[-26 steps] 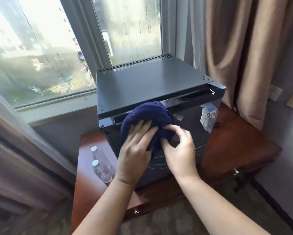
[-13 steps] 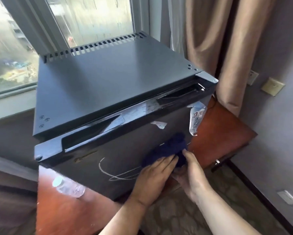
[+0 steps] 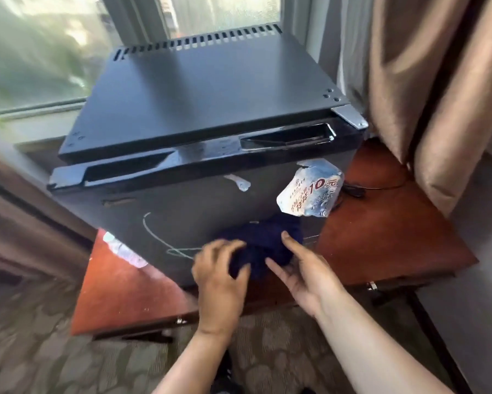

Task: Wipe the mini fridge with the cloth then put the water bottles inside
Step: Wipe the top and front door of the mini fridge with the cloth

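A black mini fridge [image 3: 199, 115] stands on a low reddish wooden table [image 3: 381, 237], its door shut and facing me. A dark blue cloth [image 3: 263, 241] is bunched against the lower right of the door. My left hand [image 3: 220, 275] grips the cloth's left side. My right hand [image 3: 301, 273] presses the cloth from the right with fingers spread over it. A clear water bottle [image 3: 125, 250] lies on the table left of the fridge, mostly hidden by its corner.
A crumpled price label [image 3: 310, 190] hangs on the door's upper right, and a pale scribble [image 3: 154, 234] marks the door's left. A black cable [image 3: 361, 190] lies on the table at right. Curtains [image 3: 426, 81] hang right; a window [image 3: 34, 46] is behind.
The cloth and both hands slid from the door's top edge down to its lower right. My view moved closer and now looks more squarely at the fridge.
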